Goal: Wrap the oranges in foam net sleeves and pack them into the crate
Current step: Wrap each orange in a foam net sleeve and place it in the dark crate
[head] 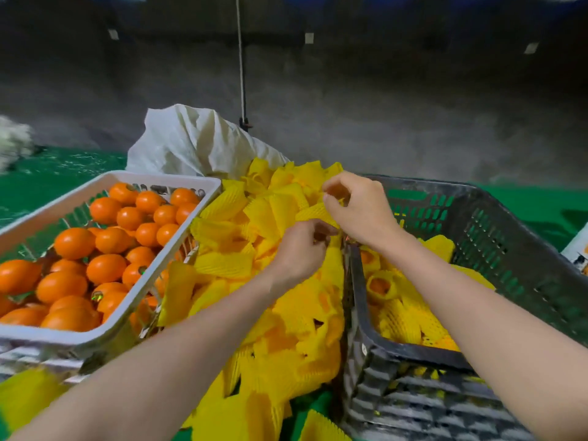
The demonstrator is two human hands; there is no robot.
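Note:
A white basket (133, 308) on the left holds several bare oranges (74, 243). A heap of yellow foam net sleeves (276, 316) lies in the middle. On the right stands a dark crate (515, 224) with several sleeved oranges (381, 286) in its bottom. Above the heap both hands pinch one foam net sleeve (313, 213). My left hand (300, 249) grips its lower end and my right hand (356, 208) its upper end. No orange shows in either hand.
A white woven sack (194, 141) lies behind the sleeve heap, with a cord (241, 65) hanging down above it. Green sheeting (60, 170) covers the floor. A grey wall rises behind. A printed carton edge (577, 253) shows at the far right.

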